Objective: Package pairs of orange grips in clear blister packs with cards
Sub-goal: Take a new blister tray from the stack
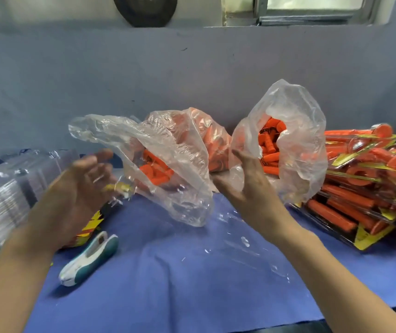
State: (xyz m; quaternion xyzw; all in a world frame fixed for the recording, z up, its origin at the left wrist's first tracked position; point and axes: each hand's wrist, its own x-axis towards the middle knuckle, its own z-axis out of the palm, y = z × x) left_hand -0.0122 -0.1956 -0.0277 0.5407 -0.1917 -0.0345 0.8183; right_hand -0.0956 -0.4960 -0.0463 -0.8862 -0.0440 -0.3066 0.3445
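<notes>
With left hand (81, 186) and right hand (245, 181) spread wide, empty, take likely light, rubbery orange grips (270, 144) mid-barrel through flimsy bag (302, 131) mouth.

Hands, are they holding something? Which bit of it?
The right hand is at the mouth edge of the right bag, but whether it pinches the plastic cannot be told. The left hand is open, holding nothing.

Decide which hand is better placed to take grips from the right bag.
Right: the right hand sits at the open mouth of that bag; the left hand is open beside the other bag.
</notes>
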